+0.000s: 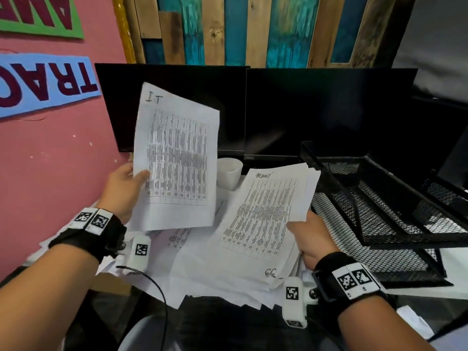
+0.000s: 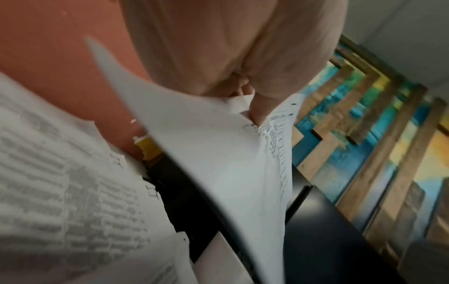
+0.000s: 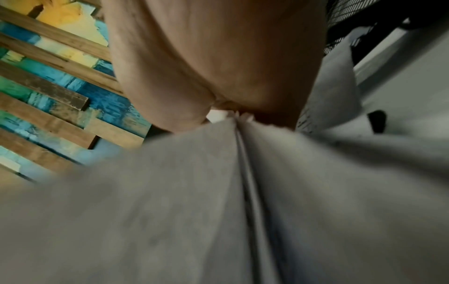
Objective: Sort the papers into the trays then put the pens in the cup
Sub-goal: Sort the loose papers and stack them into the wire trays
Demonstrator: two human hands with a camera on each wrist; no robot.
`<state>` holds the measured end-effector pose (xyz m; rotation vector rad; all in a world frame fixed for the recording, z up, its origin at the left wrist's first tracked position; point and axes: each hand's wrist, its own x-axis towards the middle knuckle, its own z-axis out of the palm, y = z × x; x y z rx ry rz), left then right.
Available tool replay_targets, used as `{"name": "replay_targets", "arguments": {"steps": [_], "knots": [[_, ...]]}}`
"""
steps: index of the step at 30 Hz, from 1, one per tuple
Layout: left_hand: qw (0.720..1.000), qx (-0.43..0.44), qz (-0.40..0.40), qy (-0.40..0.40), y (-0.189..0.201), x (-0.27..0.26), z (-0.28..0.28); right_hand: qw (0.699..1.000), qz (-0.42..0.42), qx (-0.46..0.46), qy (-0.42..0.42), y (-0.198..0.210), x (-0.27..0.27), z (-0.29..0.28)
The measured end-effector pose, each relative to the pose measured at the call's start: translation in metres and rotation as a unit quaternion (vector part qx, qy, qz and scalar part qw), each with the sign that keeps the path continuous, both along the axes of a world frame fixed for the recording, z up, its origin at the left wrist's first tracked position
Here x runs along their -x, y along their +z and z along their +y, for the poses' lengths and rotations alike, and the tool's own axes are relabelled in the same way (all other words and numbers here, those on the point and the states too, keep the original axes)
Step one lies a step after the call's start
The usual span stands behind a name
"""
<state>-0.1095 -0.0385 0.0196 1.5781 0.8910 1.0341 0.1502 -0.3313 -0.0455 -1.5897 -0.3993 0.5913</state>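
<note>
My left hand (image 1: pixel 126 188) pinches a printed sheet marked "IT" (image 1: pixel 177 155) and holds it upright over the desk; its thumb lies on the sheet's front (image 2: pixel 260 113). My right hand (image 1: pixel 309 236) grips the right edge of a tilted stack of printed papers (image 1: pixel 263 211), whose edges bunch under the palm (image 3: pixel 238 134). More loose papers (image 1: pixel 202 269) lie spread beneath both. A white cup (image 1: pixel 229 173) stands behind the papers, partly hidden by the lifted sheet. Black mesh trays (image 1: pixel 379 214) stand stacked on the right. No pens show.
Two dark monitors (image 1: pixel 316 110) stand along the back of the desk. A pink wall (image 1: pixel 50 173) with paper signs closes the left side. Painted wooden planks (image 1: pixel 253 29) rise behind the monitors. A black cable (image 1: pixel 157 287) runs over the desk's front edge.
</note>
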Motion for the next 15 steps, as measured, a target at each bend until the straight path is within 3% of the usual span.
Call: {"name": "replay_targets", "arguments": {"steps": [3, 9, 15], "knots": [[0.996, 0.078, -0.027, -0.032, -0.007, -0.006, -0.008, 0.998, 0.002, -0.048, 0.033, 0.014, 0.011, 0.007], [0.983, 0.11, 0.092, -0.115, -0.028, -0.038, -0.048, 0.99, 0.018, -0.1, 0.098, 0.042, 0.026, 0.012], [0.98, 0.129, 0.04, -0.144, -0.039, -0.073, -0.077, 0.988, 0.062, -0.131, 0.051, 0.054, 0.027, 0.012]]}}
